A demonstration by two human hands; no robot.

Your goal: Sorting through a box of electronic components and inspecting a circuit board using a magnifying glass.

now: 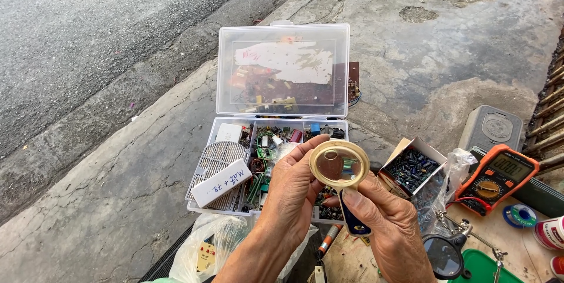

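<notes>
- Both hands share a round cream-rimmed magnifying glass (339, 164): right hand (392, 224) clamps its dark handle, left hand (292, 192) steadies the rim.
- Lens hovers over the open clear plastic parts box (282, 71), lid propped upright.

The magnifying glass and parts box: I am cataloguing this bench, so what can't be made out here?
- Magnifying glass handle: mostly covered by the right hand.
- Parts box near right compartments: hidden behind the left hand and lens.
- Stand magnifier: cut off by the bottom edge.
- Components in the small cardboard box: too small to identify.
</notes>
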